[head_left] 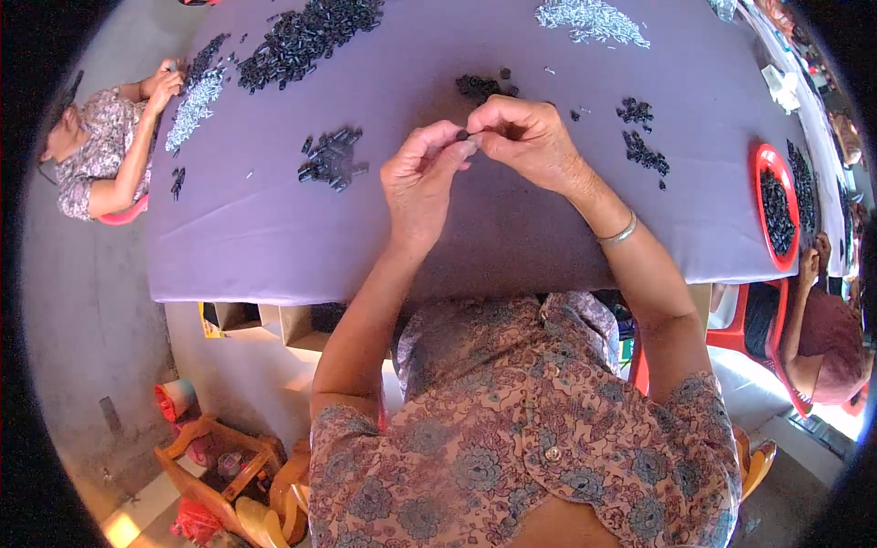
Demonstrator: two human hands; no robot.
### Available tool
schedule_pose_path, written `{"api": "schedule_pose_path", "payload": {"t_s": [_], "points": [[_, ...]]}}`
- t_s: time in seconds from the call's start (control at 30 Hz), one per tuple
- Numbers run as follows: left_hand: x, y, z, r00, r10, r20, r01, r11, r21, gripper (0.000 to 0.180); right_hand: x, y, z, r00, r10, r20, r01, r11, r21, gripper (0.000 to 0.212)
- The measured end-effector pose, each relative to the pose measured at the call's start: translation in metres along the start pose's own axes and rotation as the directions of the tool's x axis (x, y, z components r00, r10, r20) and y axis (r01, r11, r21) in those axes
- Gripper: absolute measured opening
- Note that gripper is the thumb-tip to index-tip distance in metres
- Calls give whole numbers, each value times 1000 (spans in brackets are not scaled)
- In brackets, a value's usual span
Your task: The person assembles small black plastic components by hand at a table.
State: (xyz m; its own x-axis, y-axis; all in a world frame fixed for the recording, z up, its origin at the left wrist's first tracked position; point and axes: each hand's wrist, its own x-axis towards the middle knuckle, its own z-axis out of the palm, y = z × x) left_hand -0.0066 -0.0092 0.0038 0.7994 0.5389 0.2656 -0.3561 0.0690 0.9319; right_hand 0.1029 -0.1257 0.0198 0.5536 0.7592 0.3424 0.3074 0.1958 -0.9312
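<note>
Over the cloth, my two hands meet at the fingertips. My left hand [422,173] is closed in a pinch, with a small black piece [462,135] between thumb and fingers. Right against it, my right hand [532,137] is also pinched; whatever it grips is too small or hidden to name. Just beyond the right hand lies a little heap of black pieces [480,87], partly covered by the fingers. A pile of short black cylinders [332,157] is left of my left hand. Small black clusters [647,152] sit to the right.
The purple-grey cloth [274,247] covers the table. Farther off are a large black heap [311,41] and a silvery pile of small metal pieces [592,20]. A red basin [775,205] of black pieces stands at right. Other people work at the left [105,151] and right [827,338].
</note>
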Motion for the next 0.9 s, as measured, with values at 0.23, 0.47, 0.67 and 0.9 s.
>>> {"api": "schedule_pose_path", "payload": {"t_s": [0.23, 0.47, 0.67, 0.9], "points": [[0, 3, -1, 997, 58, 49, -63, 991, 122, 17, 1, -1, -1, 999, -51, 17, 53, 995, -85, 6], [3, 7, -2, 975, 195, 109, -217, 944, 250, 17, 5, 12, -13, 986, -38, -160, 14, 989, -147, 4], [3, 7, -5, 994, -42, 99, 30, 992, 119, 15, 6, 10, -18, 986, 0, -169, -31, 983, -182, 8], [7, 3, -13, 976, -190, 108, 208, 957, -200, 13, 4, 8, -13, 993, -39, -108, 17, 980, -199, 3]]}}
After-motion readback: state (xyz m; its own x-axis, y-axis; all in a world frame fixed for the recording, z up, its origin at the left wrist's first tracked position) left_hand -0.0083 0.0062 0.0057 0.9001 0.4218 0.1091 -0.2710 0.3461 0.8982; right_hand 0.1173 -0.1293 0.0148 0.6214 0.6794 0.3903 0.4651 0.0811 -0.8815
